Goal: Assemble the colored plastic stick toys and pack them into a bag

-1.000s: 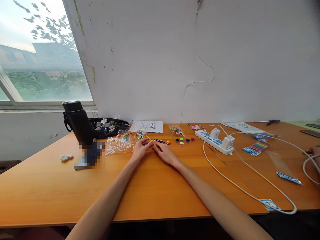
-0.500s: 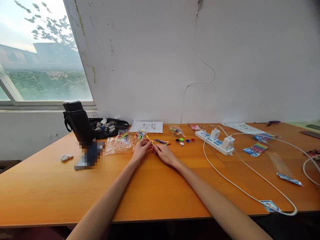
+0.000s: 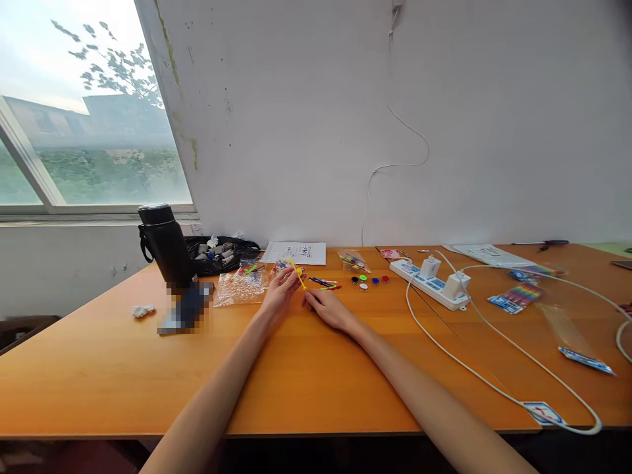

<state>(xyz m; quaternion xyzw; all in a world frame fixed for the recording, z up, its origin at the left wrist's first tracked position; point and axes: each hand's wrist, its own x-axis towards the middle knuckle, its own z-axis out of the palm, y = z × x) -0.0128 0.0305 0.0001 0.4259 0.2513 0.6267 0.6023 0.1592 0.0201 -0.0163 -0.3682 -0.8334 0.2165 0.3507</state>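
My left hand [image 3: 282, 289] is closed on a thin yellow plastic stick [image 3: 298, 273], which stands up at a slant with a wider lower end. Just to its right, my right hand [image 3: 323, 306] has its fingers curled together near the stick's lower end. Whether anything sits in those right fingertips is too small to make out. Behind the hands lie several thin coloured sticks [image 3: 323, 283] in blue, red and green. A little further right, small round discs [image 3: 364, 287] in black, green, white, blue and red rest on the table.
Clear plastic bags [image 3: 239, 286] with coloured pieces lie left of my hands, beside a black flask [image 3: 168, 247]. A black bag [image 3: 222, 255] and a paper sheet [image 3: 295, 253] are behind. At right, a white power strip [image 3: 429, 286] trails looped cables across the wooden table [image 3: 306, 382].
My hands have moved slightly apart. The yellow stick now rises more upright in my left hand, and my right fingers have come away from it. The whole view has shifted a little.
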